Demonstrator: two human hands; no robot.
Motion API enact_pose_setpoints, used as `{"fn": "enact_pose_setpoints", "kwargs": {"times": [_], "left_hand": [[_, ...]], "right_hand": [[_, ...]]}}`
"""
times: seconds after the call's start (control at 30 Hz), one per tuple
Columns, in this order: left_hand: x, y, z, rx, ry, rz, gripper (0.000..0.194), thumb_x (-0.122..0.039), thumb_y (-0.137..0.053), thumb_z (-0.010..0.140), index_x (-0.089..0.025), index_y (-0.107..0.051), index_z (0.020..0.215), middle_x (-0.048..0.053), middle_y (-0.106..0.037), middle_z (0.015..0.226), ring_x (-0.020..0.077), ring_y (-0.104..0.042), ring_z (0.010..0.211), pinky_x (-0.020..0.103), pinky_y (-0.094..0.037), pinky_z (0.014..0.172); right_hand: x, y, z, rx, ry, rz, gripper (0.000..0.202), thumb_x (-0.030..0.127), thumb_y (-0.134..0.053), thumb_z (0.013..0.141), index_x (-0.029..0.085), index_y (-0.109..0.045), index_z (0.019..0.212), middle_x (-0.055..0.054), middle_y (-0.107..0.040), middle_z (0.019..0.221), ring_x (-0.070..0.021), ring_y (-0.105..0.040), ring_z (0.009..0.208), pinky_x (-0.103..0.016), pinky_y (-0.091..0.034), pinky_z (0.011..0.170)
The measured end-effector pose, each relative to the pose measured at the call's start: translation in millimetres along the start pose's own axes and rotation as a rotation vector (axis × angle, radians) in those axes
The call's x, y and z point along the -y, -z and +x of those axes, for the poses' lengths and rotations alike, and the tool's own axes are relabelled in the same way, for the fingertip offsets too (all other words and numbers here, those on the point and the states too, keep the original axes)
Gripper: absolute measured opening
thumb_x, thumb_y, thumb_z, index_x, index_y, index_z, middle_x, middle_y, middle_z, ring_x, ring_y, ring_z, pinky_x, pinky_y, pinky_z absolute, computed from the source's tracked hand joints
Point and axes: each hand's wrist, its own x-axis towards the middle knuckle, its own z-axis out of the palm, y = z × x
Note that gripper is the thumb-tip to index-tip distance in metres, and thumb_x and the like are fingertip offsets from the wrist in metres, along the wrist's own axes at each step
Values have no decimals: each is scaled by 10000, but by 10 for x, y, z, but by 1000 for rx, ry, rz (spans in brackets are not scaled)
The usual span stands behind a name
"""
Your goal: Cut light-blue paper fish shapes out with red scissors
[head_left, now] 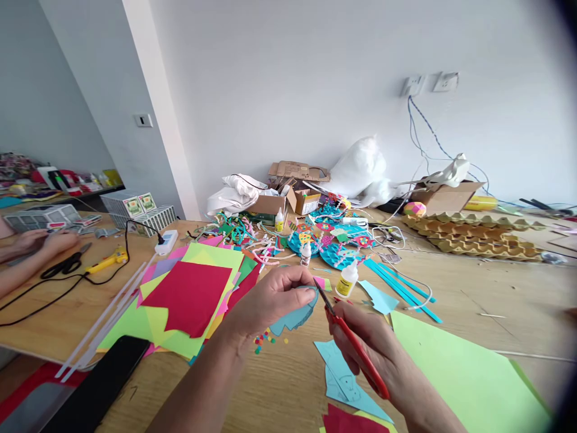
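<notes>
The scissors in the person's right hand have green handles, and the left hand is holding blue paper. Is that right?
Not quite: the scissors are red-handled, not green-handled, as the head view shows. They are in the right hand, and the left hand is holding blue paper, just as you said.

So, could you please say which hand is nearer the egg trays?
Right. The right hand, holding scissors, is left of the egg trays, on their near side; the left hand is farther left.
</notes>
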Motion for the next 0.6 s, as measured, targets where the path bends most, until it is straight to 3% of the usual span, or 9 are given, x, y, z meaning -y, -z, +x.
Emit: {"fn": "enact_pose_setpoints", "kwargs": {"times": [0.2, 0.4, 0.6], "left_hand": [[1, 69, 13, -104, -80, -2, 130, -294, -606, 777, -171, -566, 761, -43, -467, 688, 77, -402, 610, 201, -319, 567], [-39, 184, -22, -194, -39, 167, 54, -208, -574, 744, -175, -544, 774, -40, -504, 710, 88, -463, 657, 212, -365, 633], [37, 385, -154, -305, 6, 272, 52, -192, -564, 742, -162, -522, 748, -49, -494, 684, 74, -455, 631, 197, -362, 610]], "right_hand": [[-40, 17, 26, -214, 30, 211, 410, 564, -453, 885, 218, -458, 666, 54, -448, 459, -115, -405, 432, -244, -333, 450], [-149, 13, -48, -176, -80, 152, 388, 543, -462, 878, 221, -475, 661, 46, -464, 440, -126, -405, 421, -246, -320, 426], [-478, -72, -215, -231, -202, 190, 405, 584, -491, 838, 220, -465, 661, 68, -434, 450, -114, -414, 388, -240, -328, 415]]}}
